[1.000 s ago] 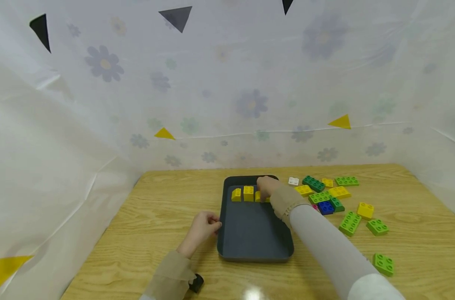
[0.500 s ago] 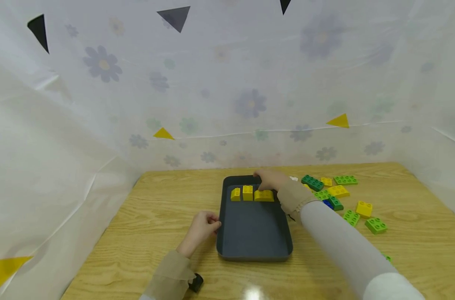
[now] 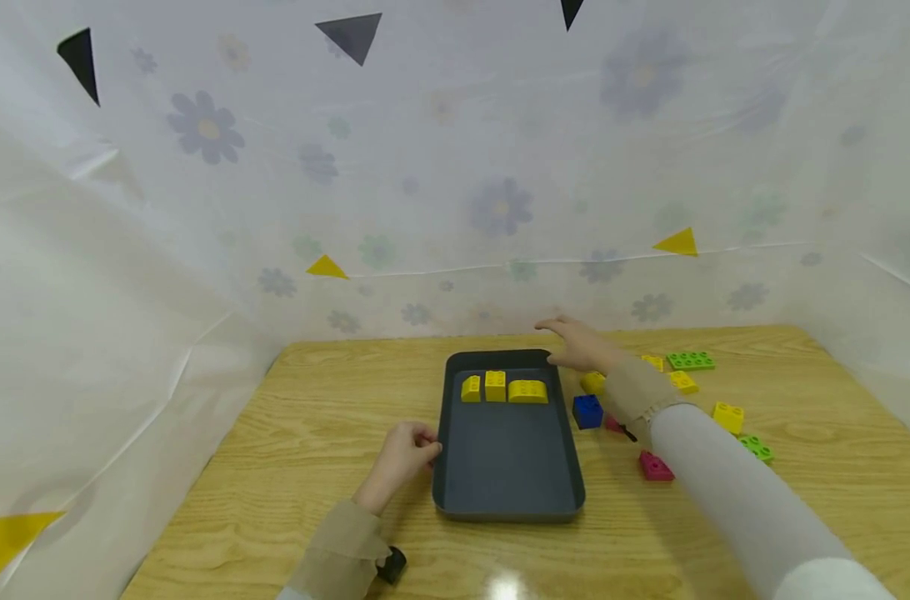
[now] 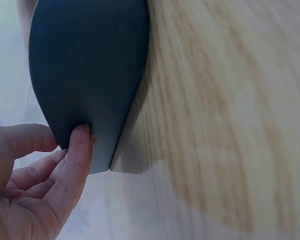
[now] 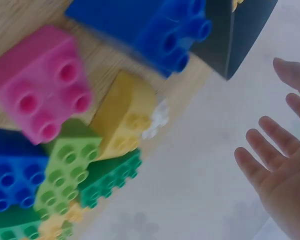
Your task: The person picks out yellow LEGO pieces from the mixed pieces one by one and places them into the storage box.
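A dark grey tray (image 3: pixel 509 467) lies on the table with three yellow building bricks in a row near its back: a small slope brick (image 3: pixel 471 389), a taller block (image 3: pixel 496 386) and a wider curved-top brick (image 3: pixel 527 392). My left hand (image 3: pixel 404 457) pinches the tray's left wall; the left wrist view shows fingers (image 4: pixel 81 145) against that wall. Above the tray's back right corner, my right hand (image 3: pixel 581 345) is spread and holds nothing. Beneath it in the right wrist view lie a blue brick (image 5: pixel 135 27) and a pink brick (image 5: pixel 45 80).
Several loose bricks lie right of the tray, among them a magenta brick (image 3: pixel 655 467), a yellow brick (image 3: pixel 728 417) and a light green brick (image 3: pixel 691 361). My right sleeve covers some of them. A patterned white sheet (image 3: pixel 425 208) hangs behind the table.
My right hand has let go of the wide yellow brick in the tray and moved right and up, with fingers spread. The blue and magenta bricks have come into sight. My left hand stays put.
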Demonstrator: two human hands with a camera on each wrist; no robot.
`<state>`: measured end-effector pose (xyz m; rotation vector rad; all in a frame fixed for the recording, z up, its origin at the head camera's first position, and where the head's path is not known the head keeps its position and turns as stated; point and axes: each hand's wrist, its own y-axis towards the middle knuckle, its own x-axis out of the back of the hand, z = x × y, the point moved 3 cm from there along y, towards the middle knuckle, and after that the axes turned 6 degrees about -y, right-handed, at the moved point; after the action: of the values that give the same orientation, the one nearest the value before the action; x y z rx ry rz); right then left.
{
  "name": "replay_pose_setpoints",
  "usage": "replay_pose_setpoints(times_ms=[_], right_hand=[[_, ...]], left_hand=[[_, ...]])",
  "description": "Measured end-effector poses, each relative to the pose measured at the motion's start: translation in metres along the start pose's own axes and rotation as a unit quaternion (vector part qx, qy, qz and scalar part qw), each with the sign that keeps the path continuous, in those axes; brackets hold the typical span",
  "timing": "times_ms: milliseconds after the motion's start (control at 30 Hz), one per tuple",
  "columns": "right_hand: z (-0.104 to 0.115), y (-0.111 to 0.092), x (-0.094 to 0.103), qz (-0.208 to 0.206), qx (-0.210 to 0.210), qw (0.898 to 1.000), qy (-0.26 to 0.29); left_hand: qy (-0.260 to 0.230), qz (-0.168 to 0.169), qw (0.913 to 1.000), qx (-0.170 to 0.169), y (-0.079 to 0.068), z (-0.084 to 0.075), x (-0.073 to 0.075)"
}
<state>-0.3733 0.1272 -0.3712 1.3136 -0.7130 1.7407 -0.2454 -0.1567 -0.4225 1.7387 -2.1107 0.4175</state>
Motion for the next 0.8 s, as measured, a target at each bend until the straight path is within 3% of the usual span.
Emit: replay_pose_setpoints(times_ms=[200, 633, 800], right_hand=[[-0.019, -0.017, 0.002, 0.002, -0.016, 1.0, 0.019], [-0.035, -0.041, 0.001, 0.12, -0.039, 0.992, 0.014], [-0.042, -0.043, -0.009, 0.11, -0.047, 0.993, 0.01]], left_hand=[[-0.002, -0.002, 1.0, 0.002, -0.001, -0.001, 0.0], [-0.008, -0.002, 1.0, 0.005, 0.0, -0.001, -0.001], [-0.007, -0.001, 1.0, 0.005, 0.001, 0.0, -0.002]])
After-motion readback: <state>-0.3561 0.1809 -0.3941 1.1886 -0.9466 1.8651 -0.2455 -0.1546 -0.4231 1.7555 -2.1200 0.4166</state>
